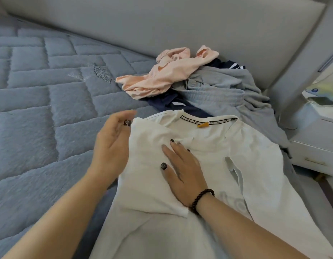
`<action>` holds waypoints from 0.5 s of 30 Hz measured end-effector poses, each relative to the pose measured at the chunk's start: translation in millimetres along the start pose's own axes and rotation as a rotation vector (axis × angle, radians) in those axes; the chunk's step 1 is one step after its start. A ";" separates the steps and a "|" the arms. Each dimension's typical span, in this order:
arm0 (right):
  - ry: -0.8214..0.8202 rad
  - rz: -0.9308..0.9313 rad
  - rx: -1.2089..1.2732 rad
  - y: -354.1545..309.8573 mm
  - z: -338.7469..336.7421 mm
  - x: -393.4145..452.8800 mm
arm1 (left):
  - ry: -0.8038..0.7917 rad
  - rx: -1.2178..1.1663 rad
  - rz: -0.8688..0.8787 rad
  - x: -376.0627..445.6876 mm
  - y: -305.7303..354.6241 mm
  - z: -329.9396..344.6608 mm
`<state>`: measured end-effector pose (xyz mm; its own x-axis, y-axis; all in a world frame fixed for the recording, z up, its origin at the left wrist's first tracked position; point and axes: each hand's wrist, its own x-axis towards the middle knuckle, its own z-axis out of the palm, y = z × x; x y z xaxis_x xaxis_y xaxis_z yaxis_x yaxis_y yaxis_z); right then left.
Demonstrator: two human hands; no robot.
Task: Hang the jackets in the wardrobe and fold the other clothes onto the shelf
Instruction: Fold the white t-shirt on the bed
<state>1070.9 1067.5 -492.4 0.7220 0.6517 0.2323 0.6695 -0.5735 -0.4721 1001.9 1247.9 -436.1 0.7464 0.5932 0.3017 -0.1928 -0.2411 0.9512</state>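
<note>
the white tee [208, 146] lay spread on the quilted bed [40, 109], collar toward the headboard [199, 28], its left sleeve folded in over the chest. the right hand [182, 169] lay flat on that folded part, fingers straight and spread, palm down, pressing the cloth and gripping nothing; a dark bead bracelet [202, 200] sat on that wrist. the left hand [113, 144] stood at the tee's left edge, palm turned inward, fingers loosely extended and blurred, thumb just at the shoulder fold. whether it actually touched the fabric could not be told, and it held nothing.

beyond the collar a heap of clothes waited against the headboard: a peach top [162, 75] on the pile's left, crumpled, lying partly over a navy piece [180, 105] with white stripes, and grey sweats [227, 90] sprawled to the right, touching the tee's upper right side. to the far right stood a white nightstand [315, 146], drawers closed, so what they held could not be seen; on its top lay a dark flat item [321, 100], too small to identify.
</note>
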 end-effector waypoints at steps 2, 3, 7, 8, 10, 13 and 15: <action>0.068 0.019 0.143 5.6 -0.4 -0.2 | -0.020 0.128 -0.081 40.5 -10.5 32.4; 0.101 0.032 0.218 7.0 -0.5 0.4 | -0.038 0.218 -0.087 49.3 -20.5 46.3; 0.241 0.018 0.335 7.2 -1.2 2.7 | -0.196 0.681 0.231 43.3 -50.9 76.2; 0.267 0.029 0.374 5.7 -1.7 2.2 | -0.211 0.727 0.275 44.5 -55.2 75.9; 0.335 0.124 0.574 0.7 -11.0 2.4 | -0.193 0.774 0.284 47.9 -56.5 75.6; 0.585 0.241 0.736 10.8 -50.7 16.8 | -0.220 0.810 0.263 48.1 -57.6 77.7; 0.745 0.247 0.586 40.3 -90.0 32.4 | -0.225 0.792 0.245 48.2 -59.4 79.7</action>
<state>1137.0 1020.8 -427.4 0.8904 -0.0496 0.4525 0.4372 -0.1831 -0.8805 1100.1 1229.6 -483.3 0.8666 0.3080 0.3925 0.0739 -0.8573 0.5095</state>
